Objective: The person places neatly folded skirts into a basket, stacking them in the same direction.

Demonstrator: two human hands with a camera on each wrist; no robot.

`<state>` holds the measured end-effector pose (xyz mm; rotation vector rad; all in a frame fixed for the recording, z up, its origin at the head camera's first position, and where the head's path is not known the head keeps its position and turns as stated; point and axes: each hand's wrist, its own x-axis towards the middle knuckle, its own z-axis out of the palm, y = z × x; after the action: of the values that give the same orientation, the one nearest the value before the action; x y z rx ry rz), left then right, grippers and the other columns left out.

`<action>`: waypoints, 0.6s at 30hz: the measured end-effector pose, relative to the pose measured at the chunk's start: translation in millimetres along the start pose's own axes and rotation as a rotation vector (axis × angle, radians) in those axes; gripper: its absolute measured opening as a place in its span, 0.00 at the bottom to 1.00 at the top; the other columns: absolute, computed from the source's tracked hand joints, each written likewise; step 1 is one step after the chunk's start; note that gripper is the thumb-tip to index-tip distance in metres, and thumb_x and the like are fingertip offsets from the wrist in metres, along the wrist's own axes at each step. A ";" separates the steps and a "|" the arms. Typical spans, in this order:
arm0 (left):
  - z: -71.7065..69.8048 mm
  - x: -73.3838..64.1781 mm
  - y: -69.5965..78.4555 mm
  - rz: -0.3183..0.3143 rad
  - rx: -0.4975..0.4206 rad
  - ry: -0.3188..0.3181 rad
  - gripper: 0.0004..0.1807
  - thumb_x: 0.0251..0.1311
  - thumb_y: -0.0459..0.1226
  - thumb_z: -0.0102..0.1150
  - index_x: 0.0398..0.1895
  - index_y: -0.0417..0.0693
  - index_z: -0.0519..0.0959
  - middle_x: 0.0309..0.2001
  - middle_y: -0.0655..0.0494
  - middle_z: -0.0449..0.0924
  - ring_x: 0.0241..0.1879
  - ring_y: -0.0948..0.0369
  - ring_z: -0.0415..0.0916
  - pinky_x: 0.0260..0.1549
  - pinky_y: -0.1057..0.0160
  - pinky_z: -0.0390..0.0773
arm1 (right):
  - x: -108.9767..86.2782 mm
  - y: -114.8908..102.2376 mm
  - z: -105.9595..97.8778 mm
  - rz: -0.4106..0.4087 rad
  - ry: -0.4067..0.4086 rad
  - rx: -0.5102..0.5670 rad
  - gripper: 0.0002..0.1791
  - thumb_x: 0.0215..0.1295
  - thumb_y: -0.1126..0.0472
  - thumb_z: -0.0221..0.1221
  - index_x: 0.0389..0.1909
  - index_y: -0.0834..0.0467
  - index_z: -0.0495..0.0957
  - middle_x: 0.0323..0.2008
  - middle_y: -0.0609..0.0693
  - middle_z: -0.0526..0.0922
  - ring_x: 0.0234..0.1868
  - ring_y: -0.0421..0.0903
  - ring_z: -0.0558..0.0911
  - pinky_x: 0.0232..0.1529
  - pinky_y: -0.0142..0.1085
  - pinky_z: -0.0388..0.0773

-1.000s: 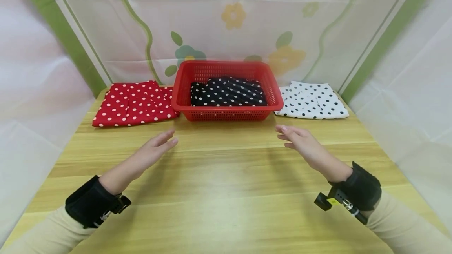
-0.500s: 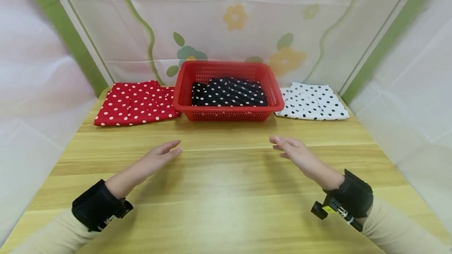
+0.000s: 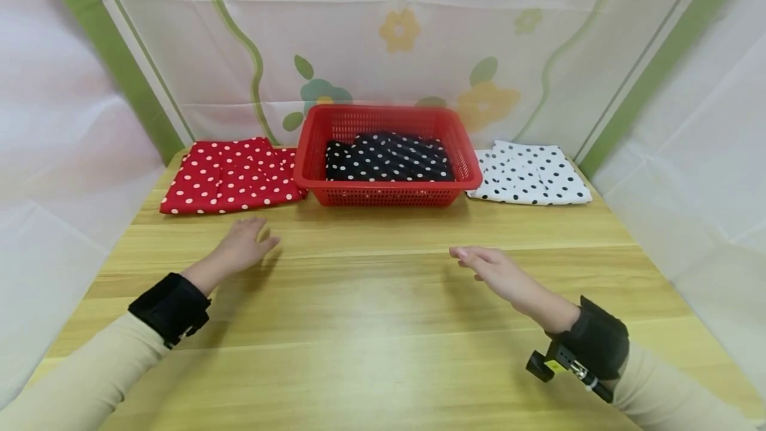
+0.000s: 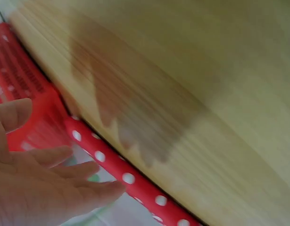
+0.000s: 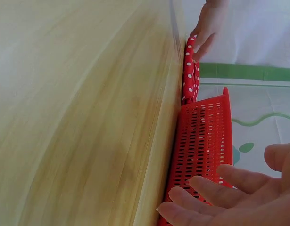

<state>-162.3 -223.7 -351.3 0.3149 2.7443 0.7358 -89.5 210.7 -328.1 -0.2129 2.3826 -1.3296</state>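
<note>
I have the red dotted cloth [image 3: 221, 178] folded flat by the far left corner of the table [image 3: 359, 324], its right end against or just under the side of the red basket [image 3: 389, 197]. The left hand [image 3: 239, 245] hangs just short of the cloth's near edge, fingers loosely spread with nothing in them. The right hand [image 3: 493, 271] is over the table, nearer me than the basket, fingers extended and thumb apart, holding nothing either. The left wrist view is blurred, so I can't fairly judge how much air is left between fingertips and cloth.

I'd expect the cloth to be light and limp, hard to harm but perhaps a little slippery between layers. I'd pinch every layer together along the thick folded near edge, one hand towards each end; a single-layer pinch would probably undo the fold. The black dotted cloth [image 3: 389, 158] bunched in the basket and the white dotted cloth [image 3: 526, 175] by the far right corner look equally soft. The basket seems light, semi-stiff plastic, best held by its rim.
</note>
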 end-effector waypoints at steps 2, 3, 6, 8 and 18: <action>-3.2 4.6 -7.6 -0.020 -0.001 0.011 0.36 0.73 0.43 0.46 0.68 0.20 0.52 0.68 0.19 0.44 0.68 0.27 0.36 0.64 0.31 0.41 | -0.5 1.3 0.8 -0.010 -0.011 -0.019 0.28 0.79 0.52 0.42 0.65 0.71 0.66 0.65 0.66 0.68 0.63 0.64 0.69 0.60 0.56 0.69; -4.4 6.1 -10.8 -0.028 -0.004 0.019 0.36 0.73 0.43 0.46 0.68 0.20 0.52 0.68 0.19 0.44 0.68 0.27 0.35 0.64 0.31 0.40 | -0.6 2.0 1.1 -0.017 -0.017 -0.027 0.28 0.79 0.53 0.42 0.65 0.72 0.66 0.64 0.66 0.69 0.63 0.64 0.70 0.59 0.55 0.70; -7.1 9.0 -19.2 -0.057 -0.021 0.031 0.36 0.73 0.43 0.46 0.69 0.19 0.51 0.69 0.18 0.39 0.67 0.25 0.28 0.63 0.29 0.37 | -1.2 3.6 1.9 -0.039 -0.038 -0.046 0.26 0.78 0.55 0.42 0.64 0.72 0.66 0.63 0.67 0.70 0.62 0.64 0.71 0.57 0.55 0.71; -8.2 10.4 -22.0 -0.068 -0.020 0.036 0.36 0.73 0.42 0.45 0.69 0.19 0.50 0.68 0.17 0.37 0.67 0.24 0.27 0.62 0.29 0.37 | -1.6 5.1 2.4 -0.050 -0.044 -0.056 0.26 0.78 0.56 0.42 0.64 0.72 0.67 0.63 0.67 0.70 0.61 0.64 0.72 0.57 0.55 0.72; -12.4 24.6 -29.9 -0.131 0.072 0.039 0.40 0.72 0.45 0.47 0.71 0.22 0.46 0.69 0.18 0.34 0.67 0.24 0.24 0.61 0.26 0.39 | -4.1 11.4 5.9 -0.075 -0.058 -0.075 0.25 0.78 0.57 0.43 0.63 0.73 0.68 0.62 0.67 0.71 0.60 0.64 0.72 0.55 0.54 0.73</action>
<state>-193.5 -247.8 -361.6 0.1356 2.8009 0.6165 -82.6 213.4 -339.3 -0.3611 2.3987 -1.2510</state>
